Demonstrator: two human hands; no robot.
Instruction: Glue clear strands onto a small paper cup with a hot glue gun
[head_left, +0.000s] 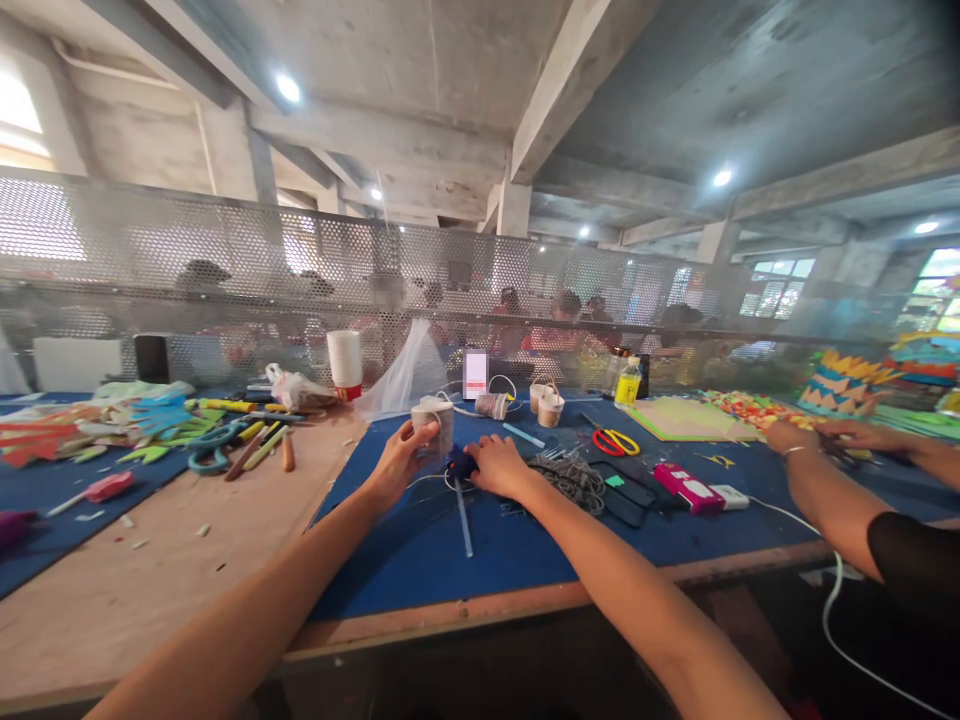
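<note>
Left grip holding pale cup; right grip holding blue glue gun.

On the counter, a phone stands behind and right of a cup. Before the cup is, apparently, a glue gun; right of that, string, with scissors behind.

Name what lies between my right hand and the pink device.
In the head view: tangled grey cord, a green piece and a black loop.
</note>
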